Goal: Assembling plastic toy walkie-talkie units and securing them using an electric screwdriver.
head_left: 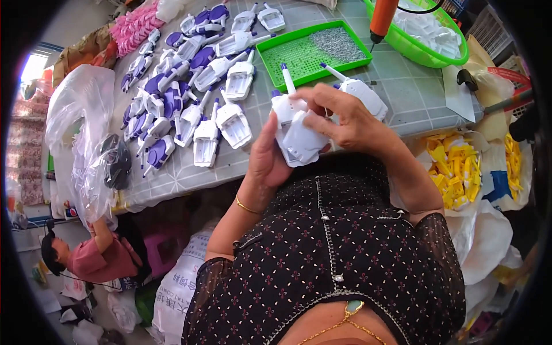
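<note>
Above my lap, my left hand (268, 150) is closed round the side of a white plastic housing (280, 106) with a purple-tipped stem pointing away from me. My right hand (348, 118) is closed on a smooth white plastic cover (303, 142), which lies over the housing's near part; its fingertips rest along the top edge. Whether the two parts are seated together cannot be made out. Just beyond my right hand, a similar white unit (367, 96) with a purple-tipped stem lies on the table. Parts of my left fingers are hidden under the housing.
Many white and purple units (172, 95) cover the table's left side. A green tray (263, 59) holds small metal screws (342, 45). An orange electric screwdriver (382, 20) hangs beside a green basket (397, 47) of clear parts. Yellow pieces (454, 172) fill a bag at right. Another person (100, 253) is at lower left.
</note>
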### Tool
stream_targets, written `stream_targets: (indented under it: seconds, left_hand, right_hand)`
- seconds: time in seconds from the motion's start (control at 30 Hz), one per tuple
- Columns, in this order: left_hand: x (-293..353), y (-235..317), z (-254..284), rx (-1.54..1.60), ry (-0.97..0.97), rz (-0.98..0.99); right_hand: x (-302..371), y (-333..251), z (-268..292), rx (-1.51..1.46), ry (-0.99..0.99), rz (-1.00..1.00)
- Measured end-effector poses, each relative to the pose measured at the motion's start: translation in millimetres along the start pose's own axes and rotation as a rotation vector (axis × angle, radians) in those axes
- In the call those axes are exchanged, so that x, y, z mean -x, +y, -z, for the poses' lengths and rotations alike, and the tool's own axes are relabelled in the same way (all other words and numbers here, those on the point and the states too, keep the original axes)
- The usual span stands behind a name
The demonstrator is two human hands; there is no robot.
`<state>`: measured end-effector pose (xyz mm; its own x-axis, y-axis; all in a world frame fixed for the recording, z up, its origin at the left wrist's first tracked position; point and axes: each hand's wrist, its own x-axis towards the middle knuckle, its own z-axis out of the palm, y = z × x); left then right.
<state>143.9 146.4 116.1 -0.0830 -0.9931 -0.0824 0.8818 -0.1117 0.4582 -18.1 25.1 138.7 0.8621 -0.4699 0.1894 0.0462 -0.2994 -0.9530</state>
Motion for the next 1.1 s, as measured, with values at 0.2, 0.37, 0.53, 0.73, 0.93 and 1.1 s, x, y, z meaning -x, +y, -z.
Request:
stream_targets:
  seconds: [0.2, 0.37, 0.53, 0.73, 0.93, 1.1]
  left_hand:
    - [17.9, 17.8, 21.3, 0.101, 0.160, -0.118]
    - [45.7, 35.2, 23.7, -0.143, 0.228, -0.237]
    - [65.0, 52.6, 37.2, 0.009, 0.112, -0.269]
    - [78.7, 64.6, 47.3, -0.078, 0.132, -0.217]
    - [86.6, 67.5, 47.2, -0.149, 0.163, -0.144]
    - [87.2, 68.3, 46.5, -0.130, 0.199, -0.179]
  right_hand:
    - [-9.5, -5.7, -53.2, 0.754, 0.353, 0.490]
    - [-10.5, -28.8, -89.8, 0.701, 0.250, 0.356]
    - [-21.7, -23.8, -97.0, 0.475, 0.106, 0.442]
    - [-25.0, -18.1, -104.4, 0.477, 0.020, 0.531]
    - [-30.6, -14.7, -108.0, 0.481, 0.029, 0.544]
    - [-30.4, -5.5, -111.7, 0.553, 0.027, 0.584]
